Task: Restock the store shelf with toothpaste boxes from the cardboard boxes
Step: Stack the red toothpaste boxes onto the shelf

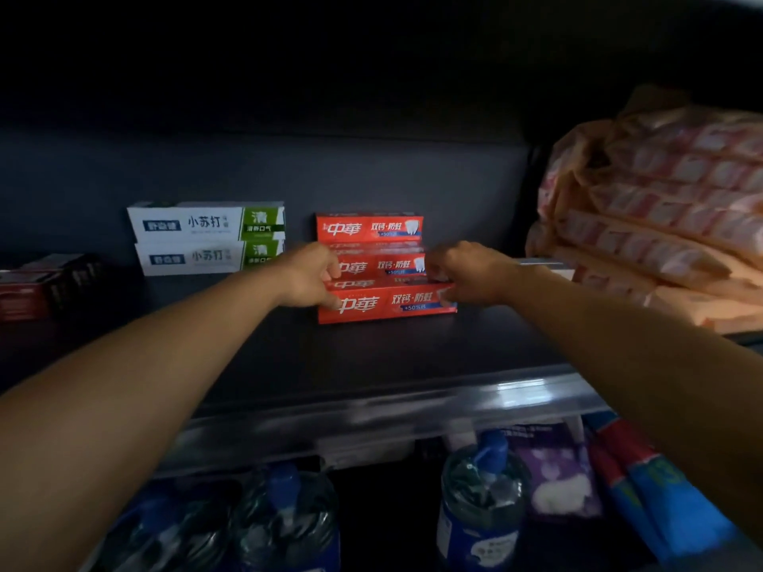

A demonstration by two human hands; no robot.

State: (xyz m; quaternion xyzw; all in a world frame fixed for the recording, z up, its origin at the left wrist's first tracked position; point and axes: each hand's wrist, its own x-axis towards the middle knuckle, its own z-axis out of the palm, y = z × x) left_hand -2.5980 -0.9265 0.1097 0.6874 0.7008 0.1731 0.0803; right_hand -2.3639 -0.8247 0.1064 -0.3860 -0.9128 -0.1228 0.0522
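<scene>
Shelf (289, 357): dark, running across the middle of the frame, with a glossy front rail below.

Red boxes (371, 258): toothpaste cartons at frame centre, stacked in steps, three fronts showing. The rear one (369, 227) stands highest; the front one (388, 304) sits lowest on the shelf, its long face to the camera.

Left hand (311, 276): at the left ends of the middle and front red boxes, fingers curled against them; the grip looks like a pinch on the front box (fingertips partly hidden).

Right hand (462, 272): at the right ends of the same boxes, fingers curled down over the top right edge of the front box, holding it.

White boxes (208, 239): two white-and-green toothpaste cartons, one atop the other, left of centre, apart from the red stack.

Dark boxes (45, 282): at the left edge, dim and blurred.

Pink packs (660, 208): soft wrapped bundles piled at the upper right.

Bottles (481, 501): blue-capped, on the level below, lower frame.

Purple pack (557, 472) and blue-red packs (652, 489): lower right.
</scene>
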